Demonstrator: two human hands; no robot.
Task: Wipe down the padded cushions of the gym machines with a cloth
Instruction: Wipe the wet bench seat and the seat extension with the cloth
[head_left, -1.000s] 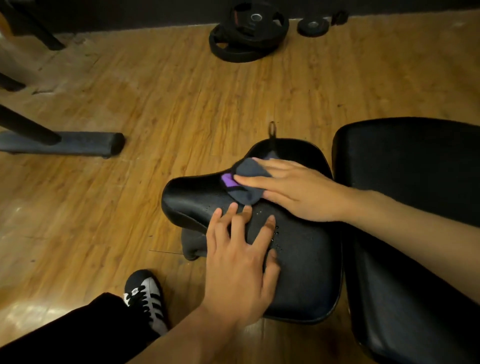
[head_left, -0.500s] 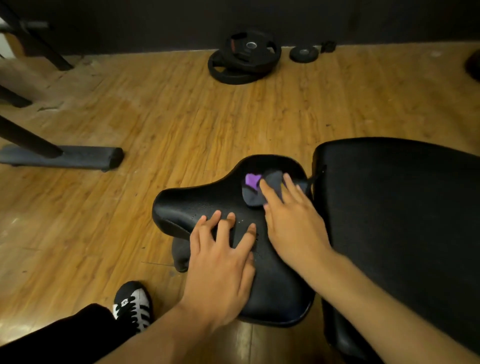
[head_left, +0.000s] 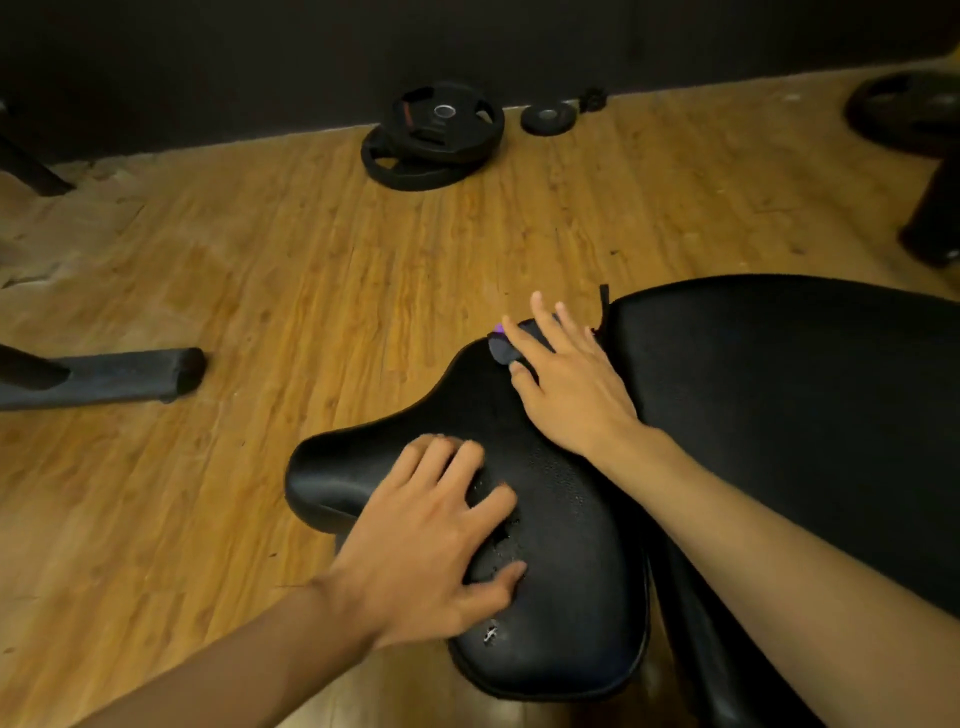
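A black padded seat cushion fills the middle of the view, scuffed and torn near its centre. To its right lies a larger black back pad. My left hand rests flat on the seat's near left part, fingers spread. My right hand presses a small dark cloth with a purple patch against the seat's far edge, close to the gap between the two pads. Straight fingers cover most of the cloth.
Wooden floor surrounds the bench. Black weight plates are stacked by the dark far wall, with a small plate beside them and another plate at far right. A black machine foot lies on the floor at left.
My right hand has slid the cloth from the seat's middle away to its far edge. The left hand has stayed on the seat. The view has tilted up, showing more wall.
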